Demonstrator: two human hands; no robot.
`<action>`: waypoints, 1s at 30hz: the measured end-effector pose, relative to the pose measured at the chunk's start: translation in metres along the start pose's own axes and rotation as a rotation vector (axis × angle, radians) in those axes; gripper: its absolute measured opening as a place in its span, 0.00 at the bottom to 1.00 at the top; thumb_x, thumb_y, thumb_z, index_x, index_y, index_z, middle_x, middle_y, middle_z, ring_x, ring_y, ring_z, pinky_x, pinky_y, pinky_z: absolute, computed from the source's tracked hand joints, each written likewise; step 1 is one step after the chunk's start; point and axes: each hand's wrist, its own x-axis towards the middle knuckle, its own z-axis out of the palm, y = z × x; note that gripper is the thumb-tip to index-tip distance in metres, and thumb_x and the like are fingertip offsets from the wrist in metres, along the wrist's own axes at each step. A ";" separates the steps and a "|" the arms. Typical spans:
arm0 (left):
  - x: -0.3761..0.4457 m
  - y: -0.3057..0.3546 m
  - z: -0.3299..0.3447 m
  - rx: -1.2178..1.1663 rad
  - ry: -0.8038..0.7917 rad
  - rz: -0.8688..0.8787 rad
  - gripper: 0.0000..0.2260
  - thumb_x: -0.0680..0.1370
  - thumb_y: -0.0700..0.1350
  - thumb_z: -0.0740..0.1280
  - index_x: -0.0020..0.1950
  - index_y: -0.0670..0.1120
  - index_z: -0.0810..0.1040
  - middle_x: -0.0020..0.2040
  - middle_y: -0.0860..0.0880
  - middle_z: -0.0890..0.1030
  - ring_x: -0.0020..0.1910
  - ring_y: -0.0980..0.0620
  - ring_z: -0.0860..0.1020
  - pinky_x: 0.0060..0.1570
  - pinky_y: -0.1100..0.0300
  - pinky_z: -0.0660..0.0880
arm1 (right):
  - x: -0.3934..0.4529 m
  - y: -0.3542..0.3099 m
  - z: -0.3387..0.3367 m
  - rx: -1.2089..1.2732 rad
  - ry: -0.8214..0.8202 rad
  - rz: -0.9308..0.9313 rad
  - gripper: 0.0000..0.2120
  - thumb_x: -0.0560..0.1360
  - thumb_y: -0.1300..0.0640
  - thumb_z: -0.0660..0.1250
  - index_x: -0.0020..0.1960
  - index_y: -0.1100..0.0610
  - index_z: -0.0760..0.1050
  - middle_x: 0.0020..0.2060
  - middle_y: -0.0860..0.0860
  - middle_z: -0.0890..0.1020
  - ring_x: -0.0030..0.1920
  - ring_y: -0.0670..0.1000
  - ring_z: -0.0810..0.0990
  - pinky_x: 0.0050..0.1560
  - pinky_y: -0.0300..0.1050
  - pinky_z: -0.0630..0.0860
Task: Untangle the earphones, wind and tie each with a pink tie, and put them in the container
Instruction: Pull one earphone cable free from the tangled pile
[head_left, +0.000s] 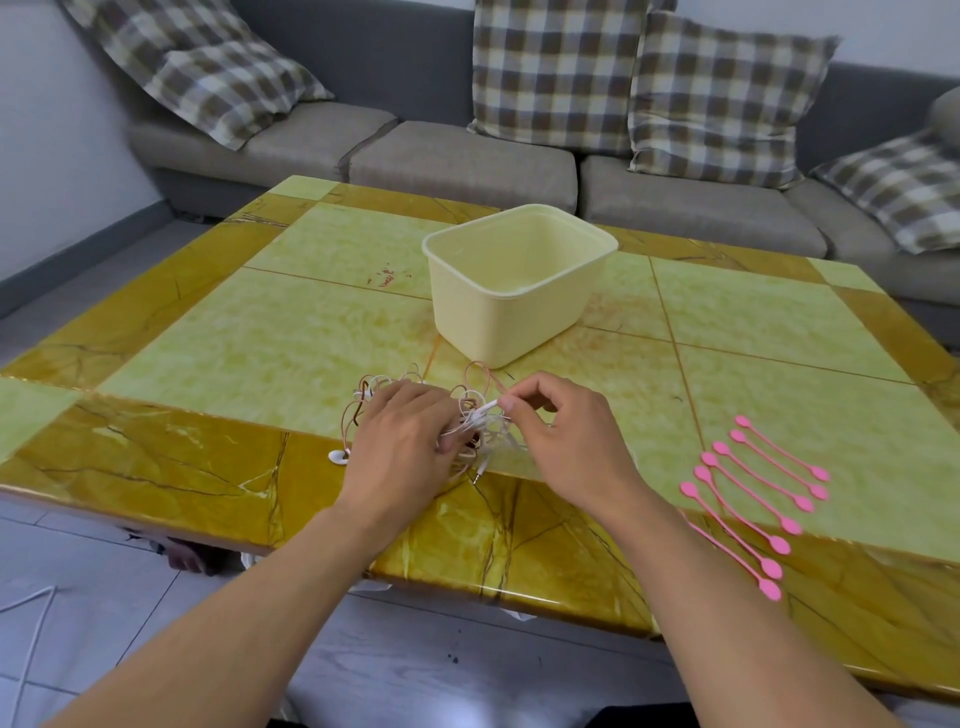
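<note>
The left hand (402, 431) lies on the tangled earphones (457, 415) near the worktop's (208, 332) front edge, fingers curled into the cords, holding them down. Just right, the right hand (550, 421) pinches a white plug end, pointing left. The empty container (519, 283) stands beyond; the pink ties (753, 493) lie right.
</note>
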 end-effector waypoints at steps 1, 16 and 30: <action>0.000 -0.001 0.001 0.009 0.001 0.010 0.15 0.74 0.41 0.76 0.36 0.48 0.70 0.38 0.53 0.79 0.44 0.46 0.77 0.54 0.52 0.72 | 0.000 0.001 0.001 0.015 0.014 0.009 0.06 0.80 0.53 0.69 0.45 0.50 0.81 0.41 0.40 0.84 0.46 0.41 0.81 0.48 0.43 0.76; -0.007 0.000 0.008 0.005 -0.122 0.162 0.06 0.72 0.44 0.74 0.49 0.48 0.84 0.61 0.48 0.80 0.63 0.45 0.76 0.67 0.45 0.69 | 0.003 -0.007 0.004 0.143 0.066 0.069 0.04 0.78 0.53 0.72 0.44 0.47 0.84 0.42 0.40 0.85 0.48 0.39 0.81 0.53 0.36 0.75; -0.003 0.006 -0.003 -0.318 0.021 -0.127 0.17 0.82 0.51 0.67 0.36 0.49 0.85 0.56 0.54 0.82 0.57 0.61 0.75 0.57 0.61 0.71 | 0.004 -0.003 -0.001 0.390 -0.037 0.246 0.06 0.81 0.53 0.68 0.51 0.51 0.85 0.44 0.42 0.87 0.48 0.40 0.84 0.52 0.34 0.75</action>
